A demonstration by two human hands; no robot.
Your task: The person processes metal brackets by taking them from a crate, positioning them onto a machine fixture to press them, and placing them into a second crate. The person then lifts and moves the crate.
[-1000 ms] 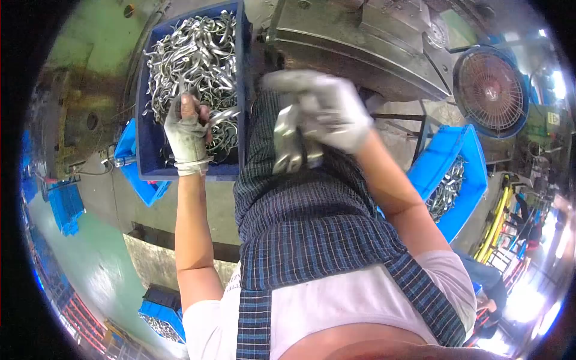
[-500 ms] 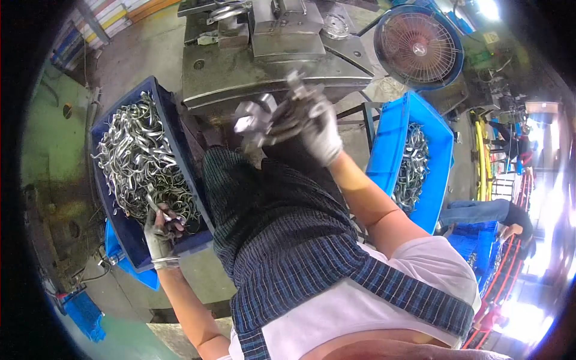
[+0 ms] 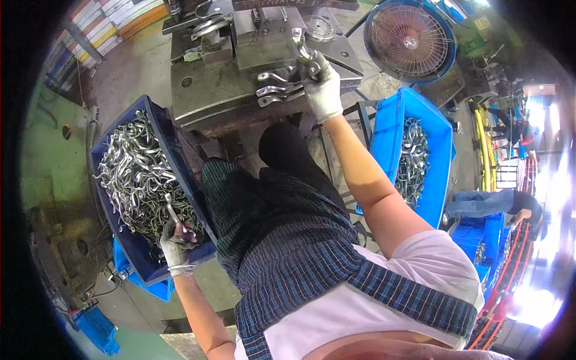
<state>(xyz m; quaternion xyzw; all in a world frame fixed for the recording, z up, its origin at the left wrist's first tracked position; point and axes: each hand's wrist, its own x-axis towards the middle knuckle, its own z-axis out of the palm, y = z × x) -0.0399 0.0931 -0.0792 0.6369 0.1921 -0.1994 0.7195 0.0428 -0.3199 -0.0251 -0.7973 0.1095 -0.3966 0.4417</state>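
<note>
Over the near end of a dark blue bin (image 3: 210, 249), my left hand (image 3: 176, 245), gloved, is closed on a curved metal part (image 3: 172, 211). Loose shiny metal parts (image 3: 135, 162) fill much of that bin. My right hand (image 3: 323, 90), also gloved, is closed on several metal parts (image 3: 279, 90) at the front edge of the metal machine bed (image 3: 210, 90). Some of these parts stick out to the left of the hand, and one points up beyond the fingers.
A round fan (image 3: 410, 42) stands at the upper right. Below it is a bright blue bin (image 3: 441, 162) with more metal parts. Several curved parts (image 3: 211, 25) lie on the machine's upper left. A bent-over person (image 3: 489, 204) is at the far right.
The view has swung towards the machine. My right hand has moved from near my lap up to the machine's edge with its metal parts. My left hand remains over the dark blue bin.
</note>
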